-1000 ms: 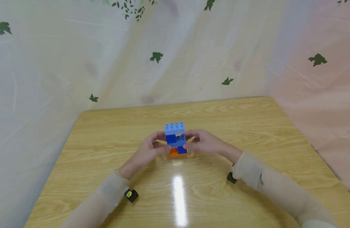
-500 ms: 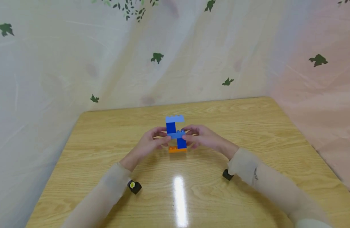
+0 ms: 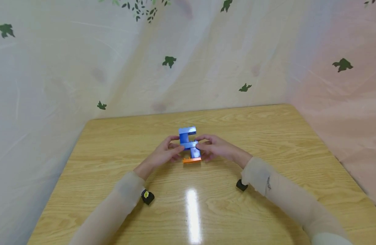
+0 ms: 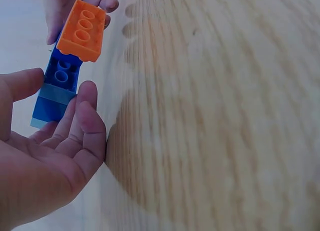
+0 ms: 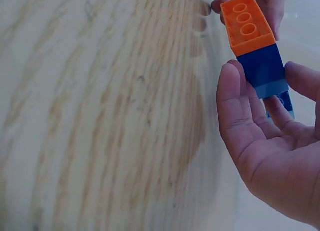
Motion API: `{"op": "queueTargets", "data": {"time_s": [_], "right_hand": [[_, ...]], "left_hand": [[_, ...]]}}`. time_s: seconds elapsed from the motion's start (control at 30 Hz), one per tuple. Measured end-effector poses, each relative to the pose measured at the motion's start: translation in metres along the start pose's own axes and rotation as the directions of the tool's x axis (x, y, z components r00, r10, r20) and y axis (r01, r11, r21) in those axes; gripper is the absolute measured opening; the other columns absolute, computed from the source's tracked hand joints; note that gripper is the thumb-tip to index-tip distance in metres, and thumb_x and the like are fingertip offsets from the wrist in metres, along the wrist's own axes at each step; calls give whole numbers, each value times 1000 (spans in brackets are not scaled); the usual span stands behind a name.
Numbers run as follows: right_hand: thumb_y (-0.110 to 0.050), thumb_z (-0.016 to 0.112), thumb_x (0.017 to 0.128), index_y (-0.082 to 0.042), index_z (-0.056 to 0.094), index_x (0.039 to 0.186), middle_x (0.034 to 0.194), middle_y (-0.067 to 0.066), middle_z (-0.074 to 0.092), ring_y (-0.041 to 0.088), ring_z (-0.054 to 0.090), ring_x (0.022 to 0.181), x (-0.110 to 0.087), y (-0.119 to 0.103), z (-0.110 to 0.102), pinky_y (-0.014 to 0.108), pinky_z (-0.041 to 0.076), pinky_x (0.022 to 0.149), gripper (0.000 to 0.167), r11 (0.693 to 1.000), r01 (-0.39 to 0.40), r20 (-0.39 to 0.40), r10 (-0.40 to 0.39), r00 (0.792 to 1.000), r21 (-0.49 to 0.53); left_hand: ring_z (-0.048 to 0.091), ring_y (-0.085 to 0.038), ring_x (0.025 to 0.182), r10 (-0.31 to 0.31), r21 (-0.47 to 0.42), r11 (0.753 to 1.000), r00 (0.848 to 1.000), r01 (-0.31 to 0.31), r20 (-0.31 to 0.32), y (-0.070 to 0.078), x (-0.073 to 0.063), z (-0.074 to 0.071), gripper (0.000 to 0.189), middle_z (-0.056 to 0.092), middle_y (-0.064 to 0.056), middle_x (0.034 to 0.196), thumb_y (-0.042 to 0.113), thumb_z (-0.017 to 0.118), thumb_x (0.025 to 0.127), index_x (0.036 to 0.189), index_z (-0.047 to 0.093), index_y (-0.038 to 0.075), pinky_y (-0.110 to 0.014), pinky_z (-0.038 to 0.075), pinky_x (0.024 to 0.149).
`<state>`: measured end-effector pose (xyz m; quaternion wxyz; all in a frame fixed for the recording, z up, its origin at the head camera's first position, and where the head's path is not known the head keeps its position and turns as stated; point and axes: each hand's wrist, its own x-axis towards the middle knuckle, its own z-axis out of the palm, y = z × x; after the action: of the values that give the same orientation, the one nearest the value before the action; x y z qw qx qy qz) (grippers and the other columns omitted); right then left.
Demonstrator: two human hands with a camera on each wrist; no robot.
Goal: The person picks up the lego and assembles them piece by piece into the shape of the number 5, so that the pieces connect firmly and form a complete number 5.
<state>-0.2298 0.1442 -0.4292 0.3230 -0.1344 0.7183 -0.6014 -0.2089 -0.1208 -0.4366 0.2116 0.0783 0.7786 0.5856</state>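
Both hands hold a zigzag stack of toy building bricks in the middle of the head view. At its bottom is an orange brick [image 3: 191, 160], then a dark blue brick [image 3: 195, 153], a light blue brick [image 3: 189, 145], another dark blue brick [image 3: 184, 137] and a light blue top brick [image 3: 187, 130]. My left hand [image 3: 163, 151] pinches the left end of the middle light blue brick between thumb and fingers. At its right end my right hand [image 3: 220, 148] does the same. Both wrist views show the hollow underside of the orange brick [image 4: 82, 28], facing the cameras.
A wood-grain table [image 3: 114, 149] lies beneath the hands, with a bright light reflection near its front. Behind it hangs a pale cloth [image 3: 200, 68] with green leaf shapes. A small black device [image 3: 148, 197] sits at the left cuff, another [image 3: 241, 185] at the right.
The brick stack has tipped backward, so its top studs no longer show and its front faces the head camera. Both forearms have drawn slightly inward. The grip stays on the middle light blue brick.
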Motion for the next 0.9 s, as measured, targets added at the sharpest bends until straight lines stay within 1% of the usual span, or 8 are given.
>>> {"op": "queueTargets", "data": {"time_s": [0.13,0.23,0.37,0.53,0.73,0.83,0.9], "right_hand": [[-27,61,104,-5,43,147,116,19,68,33,70,92,2,3,-2,43,60,78,51,1000,-21,12,21,1000,-18],[-25,62,104,-4,44,147,118,19,66,31,69,92,3,5,-3,41,60,78,51,999,-37,20,38,999,-22],[-24,61,104,-4,44,146,123,20,62,29,69,92,4,5,-3,41,60,81,50,998,-63,14,63,998,-21],[-25,60,105,-5,46,147,128,21,58,29,69,90,7,4,0,42,60,81,48,996,-87,-4,87,996,-33],[-21,62,103,-6,50,144,124,19,58,27,68,82,10,2,6,38,61,74,45,992,-97,-58,93,994,-82],[-19,61,103,-6,51,144,122,19,58,27,68,80,9,3,7,38,61,73,44,992,-106,-68,102,993,-68],[-18,61,104,-5,50,145,121,19,58,27,68,79,8,5,7,38,61,72,44,993,-107,-64,103,993,-56]], "left_hand": [[70,-27,92,-21,20,1000,1000,21,-4,0,2,0,65,65,-17,121,38,66,100,152,36,13,-37,57,77],[69,-27,91,-41,38,998,999,40,12,0,4,0,63,66,-17,118,36,64,101,151,36,11,-37,57,77],[68,-25,89,-52,63,997,998,50,34,-3,7,-1,58,67,-18,114,30,63,102,149,39,7,-36,58,76],[67,-24,84,-74,73,995,996,71,47,-5,11,-3,53,66,-17,111,28,61,104,147,41,6,-34,59,74],[66,-25,77,-111,69,992,993,107,49,-2,12,-3,50,62,-17,108,27,58,105,148,39,7,-33,60,71],[66,-24,74,-106,65,993,993,103,53,0,10,1,49,61,-18,107,25,56,107,147,37,5,-33,60,69],[65,-24,72,-103,62,993,994,100,44,0,9,4,48,61,-18,105,23,55,107,146,37,4,-33,60,67]]}}
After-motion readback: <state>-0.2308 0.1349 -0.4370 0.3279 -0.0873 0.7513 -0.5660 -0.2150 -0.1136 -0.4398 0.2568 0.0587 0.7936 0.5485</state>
